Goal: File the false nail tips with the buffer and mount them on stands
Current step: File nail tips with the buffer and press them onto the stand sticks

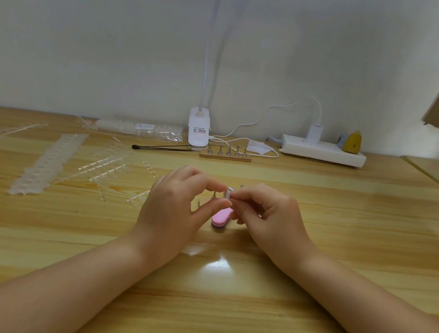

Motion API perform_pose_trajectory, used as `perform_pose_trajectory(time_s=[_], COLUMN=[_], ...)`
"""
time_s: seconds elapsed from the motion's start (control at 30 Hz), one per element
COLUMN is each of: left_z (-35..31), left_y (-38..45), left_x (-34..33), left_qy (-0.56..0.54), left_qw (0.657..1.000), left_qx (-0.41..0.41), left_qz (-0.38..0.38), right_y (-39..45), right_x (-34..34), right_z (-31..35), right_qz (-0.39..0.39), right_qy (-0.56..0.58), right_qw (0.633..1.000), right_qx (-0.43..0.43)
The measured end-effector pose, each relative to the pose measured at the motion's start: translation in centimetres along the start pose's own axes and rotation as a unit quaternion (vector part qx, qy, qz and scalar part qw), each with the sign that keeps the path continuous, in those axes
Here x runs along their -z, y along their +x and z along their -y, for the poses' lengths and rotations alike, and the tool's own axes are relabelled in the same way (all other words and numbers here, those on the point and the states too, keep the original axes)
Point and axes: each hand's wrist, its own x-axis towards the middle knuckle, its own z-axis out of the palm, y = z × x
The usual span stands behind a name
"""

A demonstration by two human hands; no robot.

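Observation:
My left hand [177,205] and my right hand [267,216] meet over the middle of the wooden desk [342,236]. Between their fingertips is a small clear nail tip on a metal stand [228,193]; my left thumb and forefinger pinch it, and my right fingertips pinch it from the other side. The pink buffer [221,217] lies on the desk just below, partly hidden by my right hand. A wooden base with several metal stands [226,153] sits farther back.
Clear strips of nail tips [47,164] and loose sprues [107,169] lie at the left. A bag of tips [140,129], a clip lamp [198,129], a black brush [160,147], a white power strip [322,150] and cable line the wall.

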Motion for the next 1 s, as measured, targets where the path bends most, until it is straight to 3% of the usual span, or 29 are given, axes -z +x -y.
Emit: perform_pose_trajectory(time_s=[0.23, 0.43, 0.67, 1.0], left_z=[-0.1, -0.4, -0.4, -0.1], left_y=[0.0, -0.1, -0.1, -0.2], left_x=[0.0, 0.0, -0.3, -0.6], left_qy=[-0.042, -0.026, 0.015, 0.055], left_qw=[0.998, 0.999, 0.998, 0.997], left_qx=[0.044, 0.036, 0.058, 0.052], left_qz=[0.011, 0.002, -0.006, 0.007], right_y=[0.0, 0.0, 0.8, 1.4], right_x=[0.3, 0.1, 1.1, 1.4], right_z=[-0.2, -0.2, -1.3, -2.6], right_qz=[0.008, -0.008, -0.093, -0.037], right_qy=[-0.066, -0.085, -0.061, -0.199], right_qw=[0.994, 0.993, 0.990, 0.961], right_qx=[0.084, 0.085, -0.089, -0.188])
